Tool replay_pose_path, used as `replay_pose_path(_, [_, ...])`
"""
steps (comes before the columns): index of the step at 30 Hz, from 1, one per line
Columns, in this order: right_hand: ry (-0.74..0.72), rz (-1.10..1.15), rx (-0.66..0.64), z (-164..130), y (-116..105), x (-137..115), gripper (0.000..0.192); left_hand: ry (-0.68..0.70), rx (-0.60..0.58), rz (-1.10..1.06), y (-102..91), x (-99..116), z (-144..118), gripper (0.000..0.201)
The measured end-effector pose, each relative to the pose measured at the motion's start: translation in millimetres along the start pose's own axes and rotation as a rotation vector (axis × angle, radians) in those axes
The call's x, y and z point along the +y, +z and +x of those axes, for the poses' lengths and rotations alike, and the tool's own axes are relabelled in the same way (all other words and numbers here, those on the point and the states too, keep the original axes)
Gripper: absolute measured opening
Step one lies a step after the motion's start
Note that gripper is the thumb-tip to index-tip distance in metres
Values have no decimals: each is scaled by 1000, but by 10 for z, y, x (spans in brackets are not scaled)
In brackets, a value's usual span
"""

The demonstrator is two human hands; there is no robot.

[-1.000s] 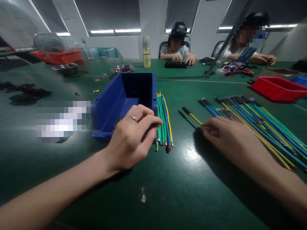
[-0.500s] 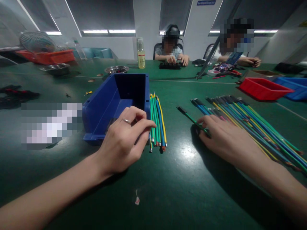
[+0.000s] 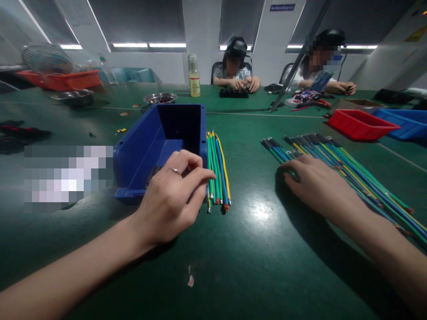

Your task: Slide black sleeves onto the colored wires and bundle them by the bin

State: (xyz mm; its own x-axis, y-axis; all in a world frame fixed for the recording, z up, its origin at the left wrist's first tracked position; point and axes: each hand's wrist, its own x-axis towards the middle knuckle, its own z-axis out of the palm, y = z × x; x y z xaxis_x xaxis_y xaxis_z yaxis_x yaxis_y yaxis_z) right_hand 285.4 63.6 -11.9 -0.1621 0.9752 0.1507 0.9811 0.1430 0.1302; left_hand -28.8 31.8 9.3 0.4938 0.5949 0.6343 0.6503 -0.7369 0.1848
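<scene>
My left hand (image 3: 171,195), a ring on one finger, is closed in front of the dark blue bin (image 3: 131,166). Its thumb and forefinger meet beside several short green, blue and yellow cables (image 3: 218,171) on the bin's right; anything pinched in them is hidden. Some dark pieces in the bin show just left of the hand. At right, my right hand (image 3: 308,180) has its fingers curled round a green cable (image 3: 275,153) with a black end sleeve. That cable lies at the left edge of a row of longer sleeved cables (image 3: 353,169), and its lower part is covered by the hand.
Beyond the row stand a red bin (image 3: 362,124) and a light blue bin (image 3: 407,122). A bottle (image 3: 194,82) and a metal bowl (image 3: 160,98) are behind the dark blue bin. Two people (image 3: 235,66) sit across the green table (image 3: 233,266).
My right hand has moved slightly right, bringing the green cable from apart on the left to alongside the row. My left hand has stayed nearly still.
</scene>
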Motion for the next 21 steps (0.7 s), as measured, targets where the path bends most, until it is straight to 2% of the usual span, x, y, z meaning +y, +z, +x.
replay_pose_path(5, [100, 13, -74, -5, -74, -46, 36, 0, 2, 2, -16, -5, -5, 20])
replay_pose_path(8, [154, -14, -62, -17, -101, -72, 37, 3, 5, 6, -18, -8, 1, 20])
replay_pose_path(13, [167, -34, -75, -12, -58, -35, 37, 7, -1, 9, -3, -6, 16, 20])
replay_pose_path(16, [182, -82, -37, -12, -22, -11, 33, 11, -2, 11, 1, -5, 5, 20])
replay_pose_path(19, [242, -153, -5, -21, -22, 3, 36, 15, -1, 10, -1, -3, -7, 20])
replay_pose_path(21, [288, -182, -37, -29, -40, 8, 36, 17, 1, 8, -3, -2, -9, 20])
